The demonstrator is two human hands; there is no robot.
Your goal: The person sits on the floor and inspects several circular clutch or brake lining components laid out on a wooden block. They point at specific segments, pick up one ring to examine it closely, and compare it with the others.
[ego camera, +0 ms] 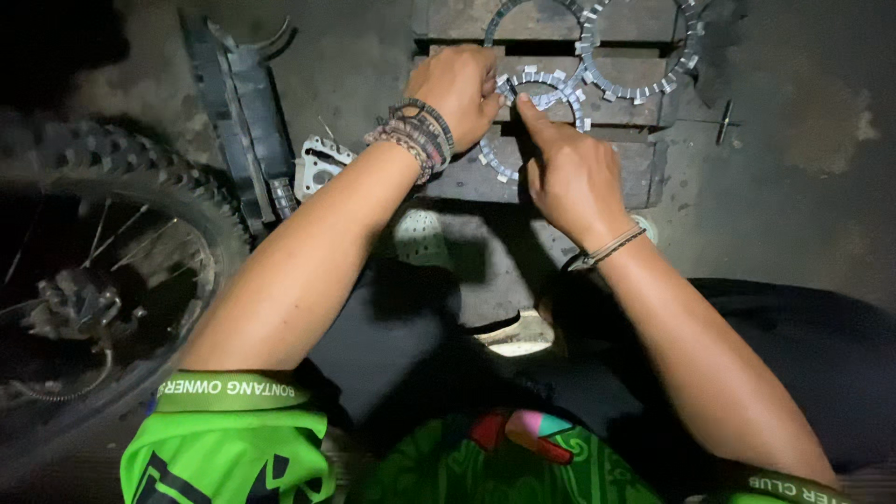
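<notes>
Two hands, left hand [464,89] pinching and right hand [567,173] pressing one fingertip, steady a thin, stiff, toothed clutch ring [541,89] on the wooden pallet [644,154], likely best gripped by its rim.

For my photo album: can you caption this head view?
Left hand and right hand handle a toothed metal ring on a wooden pallet, beside a knobby wheel.

So there's a weathered grey wooden pallet [644,89] sitting on a dark, grimy concrete floor [803,187]. Flat toothed metal rings [644,56] are spread across its slats, some overlapping. A small dark metal bolt [724,121] lies on the floor just beside it.
</notes>
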